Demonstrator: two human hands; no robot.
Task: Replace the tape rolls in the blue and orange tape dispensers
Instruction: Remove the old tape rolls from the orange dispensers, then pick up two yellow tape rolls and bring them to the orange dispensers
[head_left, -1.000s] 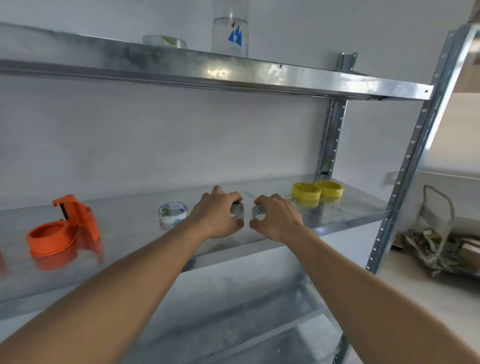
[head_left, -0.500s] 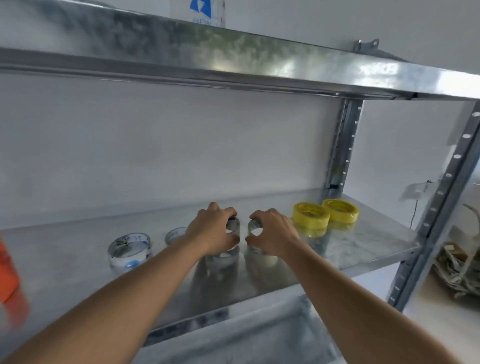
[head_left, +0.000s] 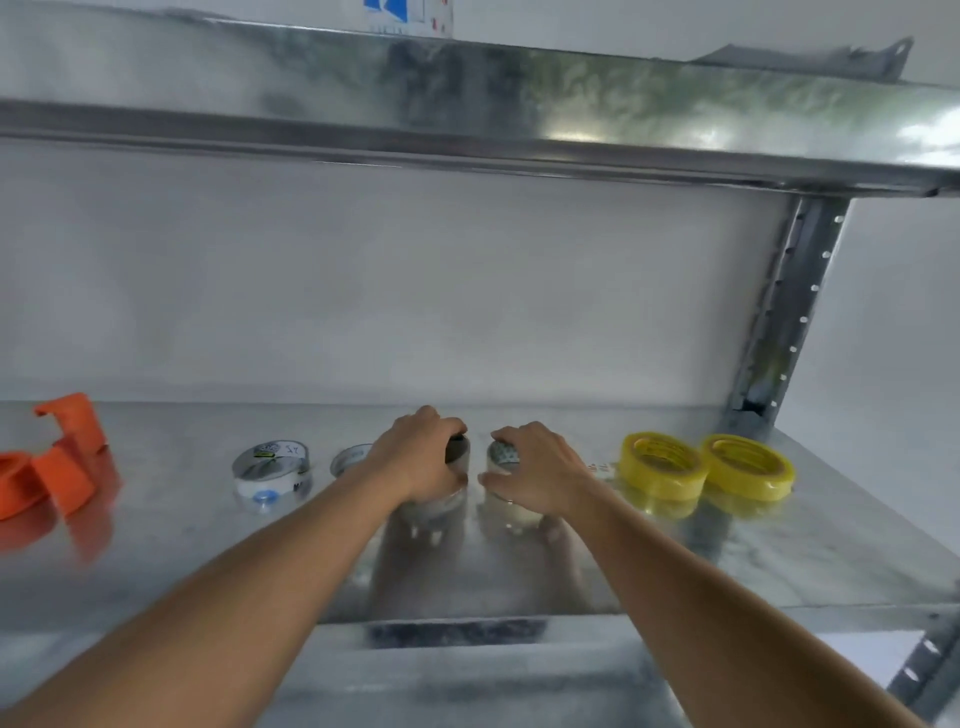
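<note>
Both hands rest on the metal shelf (head_left: 779, 561) in the middle. My left hand (head_left: 418, 457) is closed over a clear tape roll (head_left: 456, 449), mostly hidden under the fingers. Beside it my right hand (head_left: 537, 467) grips another clear tape roll (head_left: 501, 452). The orange tape dispenser (head_left: 57, 462) lies at the far left of the shelf, partly cut off by the frame. A silver tape roll (head_left: 270, 465) and a second roll (head_left: 350, 460) sit left of my left hand. No blue dispenser is in view.
Two yellow tape rolls (head_left: 662, 462) (head_left: 748, 465) lie side by side at the right of the shelf. An upper metal shelf (head_left: 571, 104) overhangs, carrying a container with a blue logo (head_left: 410, 15). A perforated upright post (head_left: 784, 312) stands at back right.
The view has swung left and closer, bringing the orange dispenser back into sight. Both hands stay closed on the two clear rolls at the same spot.
</note>
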